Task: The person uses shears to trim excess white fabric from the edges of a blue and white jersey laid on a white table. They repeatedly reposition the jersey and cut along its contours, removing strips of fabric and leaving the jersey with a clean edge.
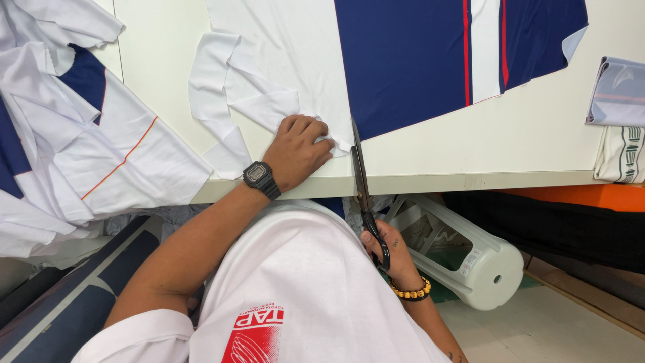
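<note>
My left hand [299,149], with a black digital watch on its wrist, presses a bunch of white fabric [282,60] down near the front edge of the white table [510,144]. My right hand [391,250], wearing a yellow bead bracelet, grips the black handles of scissors [363,191] below the table edge. The scissor blades point up along the line where the white fabric meets a navy fabric panel [410,60] with red and white stripes.
A heap of white, navy and orange-lined fabric pieces [67,141] hangs off the table's left side. Folded cloth [621,121] lies at the right edge. A white plastic stool [463,252] lies tipped over on the floor under the table.
</note>
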